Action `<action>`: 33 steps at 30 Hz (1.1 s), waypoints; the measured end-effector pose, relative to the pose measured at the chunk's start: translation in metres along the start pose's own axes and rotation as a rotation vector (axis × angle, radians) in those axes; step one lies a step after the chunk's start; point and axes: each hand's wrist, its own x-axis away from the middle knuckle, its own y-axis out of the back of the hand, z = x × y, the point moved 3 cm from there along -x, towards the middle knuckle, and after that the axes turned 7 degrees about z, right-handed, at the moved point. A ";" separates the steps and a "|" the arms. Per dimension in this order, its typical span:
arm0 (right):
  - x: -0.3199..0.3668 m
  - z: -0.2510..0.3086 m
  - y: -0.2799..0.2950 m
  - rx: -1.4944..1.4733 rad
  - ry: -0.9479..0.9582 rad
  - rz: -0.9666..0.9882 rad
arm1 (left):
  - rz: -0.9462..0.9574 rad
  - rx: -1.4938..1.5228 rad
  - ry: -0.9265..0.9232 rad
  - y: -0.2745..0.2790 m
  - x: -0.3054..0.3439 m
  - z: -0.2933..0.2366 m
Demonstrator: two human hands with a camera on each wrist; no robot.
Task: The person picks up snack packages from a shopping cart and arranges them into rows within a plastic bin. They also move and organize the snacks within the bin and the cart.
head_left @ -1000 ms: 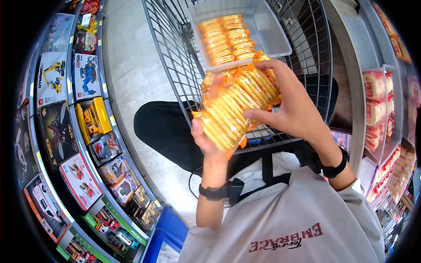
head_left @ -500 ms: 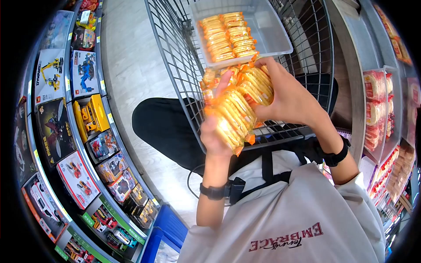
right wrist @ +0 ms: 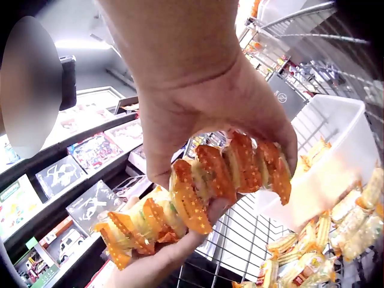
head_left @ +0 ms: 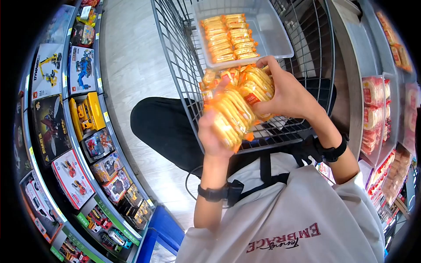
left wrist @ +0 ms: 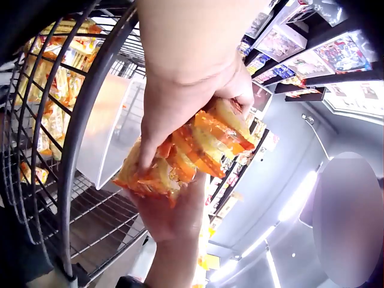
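Two stacks of flat yellow packets in clear and orange wrappers are held over the near end of a wire cart. My left hand (head_left: 215, 133) grips the left stack (head_left: 231, 115) from its left side. The right stack (head_left: 256, 87) is pinched between the thumb and fingers of my right hand (head_left: 289, 94). In the right wrist view, the right hand (right wrist: 210, 114) spans several packets (right wrist: 231, 171) from above, and the left hand's fingers lie just under them. The left wrist view shows the left hand (left wrist: 186, 90) over orange-edged packets (left wrist: 192, 150).
A clear plastic bin (head_left: 274, 35) in the cart (head_left: 175, 57) holds two rows of the same packets (head_left: 228, 38). Loose packets (head_left: 209, 78) lie in the cart below it. Toy shelves (head_left: 66, 109) stand at left, bread bins (head_left: 377, 118) at right, and a blue container (head_left: 164, 232) near the bottom.
The single row of packets held across both hands has parted into two stacks, one in each hand. The right hand's stack has tilted more upright, showing a red label.
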 end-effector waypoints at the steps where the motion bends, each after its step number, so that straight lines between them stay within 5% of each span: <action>1: -0.002 0.000 0.003 0.011 0.001 -0.002 | 0.008 0.006 -0.005 -0.002 -0.001 -0.001; 4: -0.013 -0.007 0.024 0.127 0.017 -0.051 | -0.121 0.119 -0.047 -0.007 -0.004 -0.005; 11: -0.084 -0.062 0.094 0.640 0.022 -0.344 | 0.088 -0.558 -0.018 -0.008 0.000 -0.044; 17: -0.179 -0.104 0.117 1.119 0.024 -0.191 | 0.186 -0.569 0.055 0.007 -0.007 -0.042; 25: -0.283 -0.156 0.103 1.236 -0.132 0.099 | 0.230 -0.409 0.000 0.008 -0.013 -0.050; 33: -0.283 -0.164 0.090 1.420 -0.152 -0.015 | 0.191 -0.348 0.057 0.007 -0.014 -0.055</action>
